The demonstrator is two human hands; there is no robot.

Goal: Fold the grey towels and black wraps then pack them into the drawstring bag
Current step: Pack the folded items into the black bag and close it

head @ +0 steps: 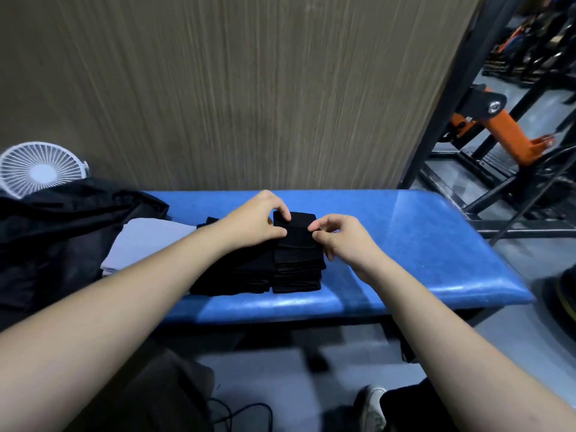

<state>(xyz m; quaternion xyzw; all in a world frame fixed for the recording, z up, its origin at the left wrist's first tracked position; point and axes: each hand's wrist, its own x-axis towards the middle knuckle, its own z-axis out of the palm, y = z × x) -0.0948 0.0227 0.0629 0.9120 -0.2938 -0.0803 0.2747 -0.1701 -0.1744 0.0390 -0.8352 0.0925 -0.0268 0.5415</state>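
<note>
A stack of folded black wraps sits in the middle of the blue padded bench. My left hand pinches the far left edge of the top wrap. My right hand pinches its right edge with thumb and forefinger. More black wraps lie flat just left of the stack, partly under my left forearm. A folded grey towel lies further left. The black drawstring bag is heaped at the bench's left end.
A white fan stands behind the bag at the left. A wood-grain panel rises behind the bench. Black and orange gym equipment fills the floor to the right. A shoe and a cable are below.
</note>
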